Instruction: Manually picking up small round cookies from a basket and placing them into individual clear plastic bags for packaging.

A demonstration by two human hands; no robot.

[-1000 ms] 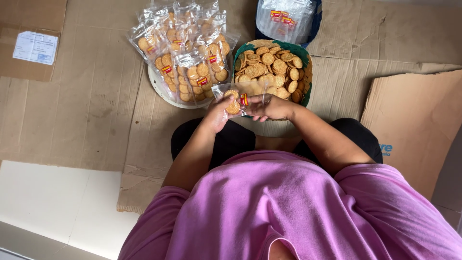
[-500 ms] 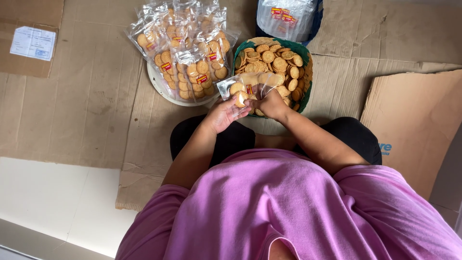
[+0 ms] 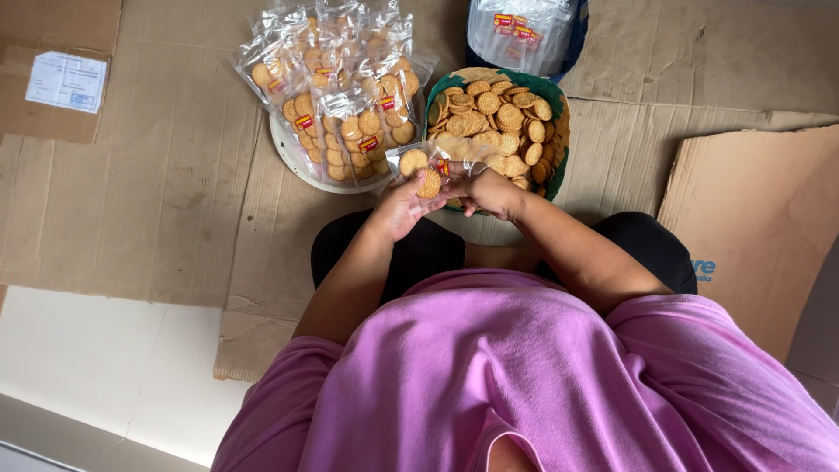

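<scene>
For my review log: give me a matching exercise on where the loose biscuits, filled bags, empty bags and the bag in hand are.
Things:
1. loose biscuits
2. filled bags
3. empty bags
4. held bag

Places:
A. blue tub at the top
B. green basket
C. between both hands
D. white tray, left of the basket

Pairs: 1-B, 2-D, 3-A, 4-C

Pink short-sleeved shirt (image 3: 524, 376), black trousers (image 3: 647, 249)

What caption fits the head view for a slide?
Both hands, left hand and right hand, hold a clear bag of round biscuits beside a green basket of loose biscuits.
</scene>
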